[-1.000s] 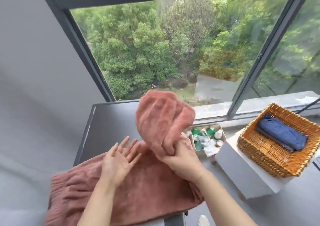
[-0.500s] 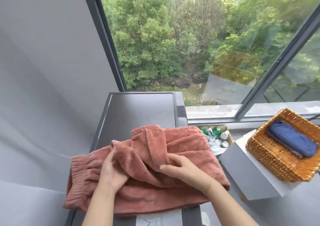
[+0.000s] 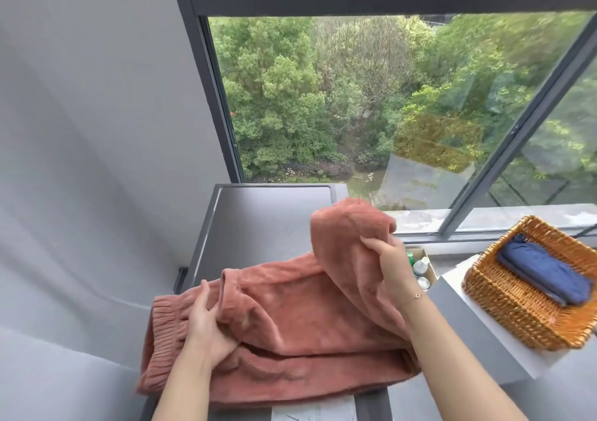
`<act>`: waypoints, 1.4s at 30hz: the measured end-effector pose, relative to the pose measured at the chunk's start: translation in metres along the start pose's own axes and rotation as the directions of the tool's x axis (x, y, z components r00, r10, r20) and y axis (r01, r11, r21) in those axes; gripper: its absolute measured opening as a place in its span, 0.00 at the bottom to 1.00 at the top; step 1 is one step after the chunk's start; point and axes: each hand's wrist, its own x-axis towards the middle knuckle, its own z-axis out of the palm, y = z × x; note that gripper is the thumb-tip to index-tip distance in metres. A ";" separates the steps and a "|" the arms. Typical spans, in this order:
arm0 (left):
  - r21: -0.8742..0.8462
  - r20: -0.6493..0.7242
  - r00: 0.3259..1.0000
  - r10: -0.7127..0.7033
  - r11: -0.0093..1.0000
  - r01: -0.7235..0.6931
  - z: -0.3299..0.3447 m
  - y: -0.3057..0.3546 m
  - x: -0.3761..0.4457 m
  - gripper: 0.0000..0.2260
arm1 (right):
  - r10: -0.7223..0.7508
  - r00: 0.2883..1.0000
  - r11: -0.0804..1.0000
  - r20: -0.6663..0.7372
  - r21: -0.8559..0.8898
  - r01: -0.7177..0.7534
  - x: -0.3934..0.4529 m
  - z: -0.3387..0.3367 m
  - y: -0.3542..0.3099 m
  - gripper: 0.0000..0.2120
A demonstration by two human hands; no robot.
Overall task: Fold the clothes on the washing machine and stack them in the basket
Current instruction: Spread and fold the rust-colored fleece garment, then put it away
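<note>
Right hand [image 3: 384,259] curled round the far end of the fluffy salmon-pink fleece trousers [image 3: 290,323], thumb and fingers pinching a raised bundle of pile above the rest — lifted, most likely, so that end can be carried over and laid across the body of the garment as a fold. Left hand [image 3: 206,317] lower and nearer, gripping a fold of the same cloth just beside the ribbed, elasticated waistband [image 3: 164,330]; probably anchoring that end so the whole piece does not slide off the top while the other end travels. Trousers spread across the near half of the dark grey flat-topped washing machine [image 3: 268,214], near edge drooping a little over the front. Off to the right, well apart from the machine, a rectangular woven honey-coloured wicker basket [image 3: 504,310] on a white box-like stand [image 3: 478,333], already holding one folded navy-blue garment [image 3: 546,275] — set within arm's reach, presumably for a short transfer. Between machine and stand, a small open cardboard box of bottles [image 3: 420,265], partly hidden behind the right wrist. Folding judged midway; stacking of this piece not yet begun.
</note>
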 end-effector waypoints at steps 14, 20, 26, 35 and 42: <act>0.420 -0.118 0.988 0.097 0.907 -0.039 -0.012 0.022 -0.035 0.10 | 0.000 0.744 0.809 0.668 -0.437 0.392 -0.066 0.062 0.010 0.20; 0.469 -0.135 0.987 0.082 0.883 -0.009 -0.011 0.014 -0.026 0.23 | 0.262 0.707 0.715 0.657 -0.624 0.314 -0.066 0.053 0.067 0.28; 0.733 -0.206 0.948 0.244 0.680 -0.016 0.013 0.000 -0.023 0.18 | -0.041 0.871 0.661 0.490 -0.640 0.392 -0.040 -0.002 0.077 0.23; 0.304 0.102 0.995 -0.001 0.952 -0.030 0.085 0.003 -0.069 0.19 | -0.259 0.966 0.335 0.012 -0.937 0.102 -0.061 -0.067 0.126 0.34; 0.237 0.315 0.945 0.084 0.958 -0.164 0.126 0.013 -0.108 0.17 | -0.209 0.860 0.759 -0.465 -0.632 -0.158 -0.065 -0.109 0.110 0.09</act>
